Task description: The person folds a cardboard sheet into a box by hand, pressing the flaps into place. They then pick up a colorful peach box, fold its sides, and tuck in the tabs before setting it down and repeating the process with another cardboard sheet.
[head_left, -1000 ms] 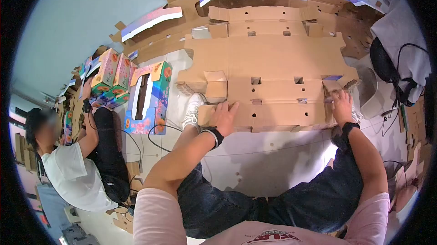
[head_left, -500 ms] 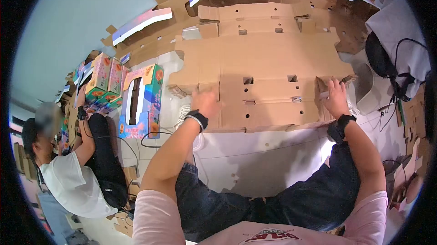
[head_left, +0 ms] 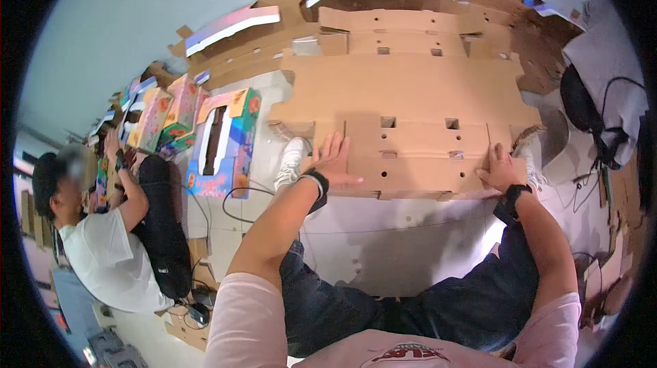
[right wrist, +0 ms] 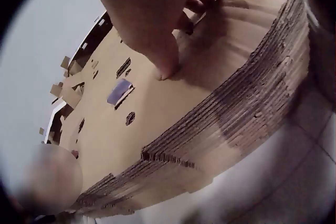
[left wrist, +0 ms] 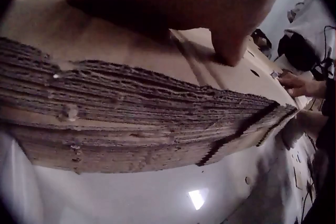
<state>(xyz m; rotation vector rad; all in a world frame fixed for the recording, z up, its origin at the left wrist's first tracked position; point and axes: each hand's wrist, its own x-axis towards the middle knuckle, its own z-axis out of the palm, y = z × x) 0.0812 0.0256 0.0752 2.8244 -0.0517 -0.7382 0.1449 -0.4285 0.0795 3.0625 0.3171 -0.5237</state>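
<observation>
A thick stack of flat, die-cut cardboard box blanks (head_left: 417, 94) lies in front of me, its layered edges (left wrist: 131, 108) showing in the left wrist view. My left hand (head_left: 332, 163) rests on the near left part of the top blank, fingers spread and thumb pointing right. Near the right end, my right hand (head_left: 503, 168) presses on the same blank. In the right wrist view its thumb (right wrist: 167, 64) touches the surface and its other fingers bend down beside a crease. Small holes and slots lie between the hands.
Printed boxes (head_left: 222, 142) stand on the floor to the left, beside a seated person (head_left: 102, 245). More cardboard (head_left: 236, 60) lies along the wall. A grey cloth (head_left: 606, 60) and black cables are at the right. White shoes (head_left: 291, 163) flank the stack.
Flaps that stood up at the near left and right corners now lie flat. My left hand moved onto the left flap, then spread out there; the right hand came slightly nearer me.
</observation>
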